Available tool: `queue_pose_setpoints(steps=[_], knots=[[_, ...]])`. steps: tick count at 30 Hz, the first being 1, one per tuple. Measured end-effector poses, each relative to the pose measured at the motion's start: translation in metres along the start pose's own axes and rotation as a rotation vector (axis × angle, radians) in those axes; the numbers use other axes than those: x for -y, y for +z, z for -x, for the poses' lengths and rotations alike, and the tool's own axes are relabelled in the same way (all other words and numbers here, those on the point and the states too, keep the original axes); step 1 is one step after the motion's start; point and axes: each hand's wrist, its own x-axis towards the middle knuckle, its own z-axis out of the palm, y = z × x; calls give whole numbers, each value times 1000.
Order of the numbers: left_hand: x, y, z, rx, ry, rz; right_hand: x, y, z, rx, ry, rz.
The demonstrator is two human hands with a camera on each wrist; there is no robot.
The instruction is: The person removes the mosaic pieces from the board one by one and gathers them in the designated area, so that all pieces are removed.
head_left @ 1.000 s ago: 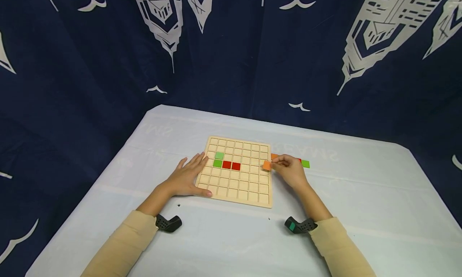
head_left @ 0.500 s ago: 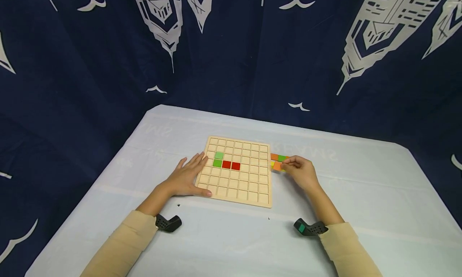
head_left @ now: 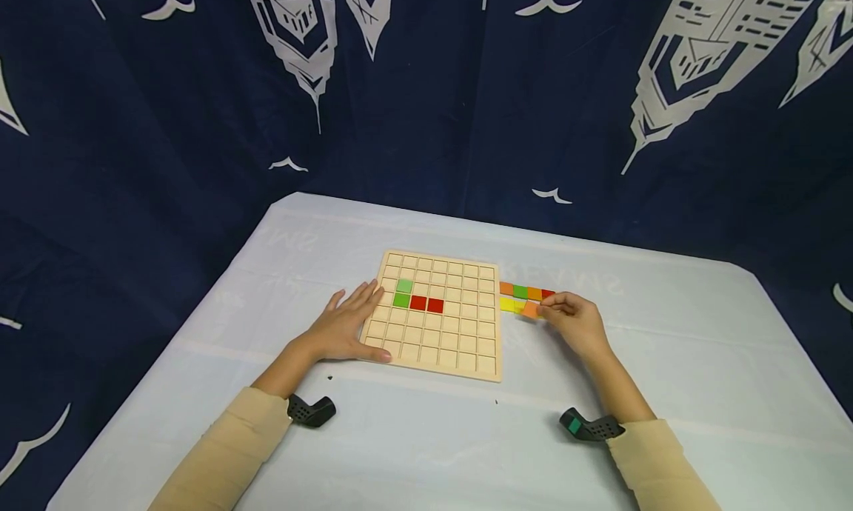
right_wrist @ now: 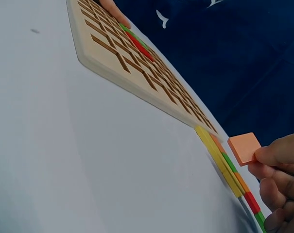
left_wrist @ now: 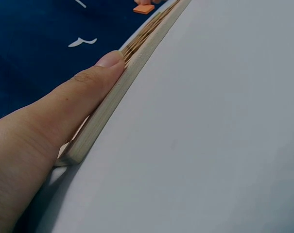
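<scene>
A wooden grid board lies on the white table. My left hand rests along its left edge, fingers spread, with the thumb over the near corner. Two green tiles and two red tiles sit in cells on the board's left half. Right of the board, my right hand pinches an orange square tile between thumb and fingertips. The tile is raised above a yellow strip of tiles. Behind that strip runs a row of orange, green and red tiles, its right end partly hidden by my hand.
A dark blue curtain with white prints hangs behind the white table. Small dark specks lie on the tabletop in front of the board. A black wrist device sits on each forearm.
My right hand has moved to the right with the orange tile, from the board's right edge to over the yellow tiles, uncovering more of the back row. The left hand stays put.
</scene>
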Motion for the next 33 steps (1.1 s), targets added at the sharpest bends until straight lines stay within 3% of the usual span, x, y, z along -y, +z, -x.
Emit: queue_pose_setpoints(steps=[19, 33], knots=[[0, 1, 0, -6, 2, 10, -18, -27, 3, -45, 23, 63], [2, 2, -1, 7, -11, 7, -18, -24, -5, -62, 56, 163]])
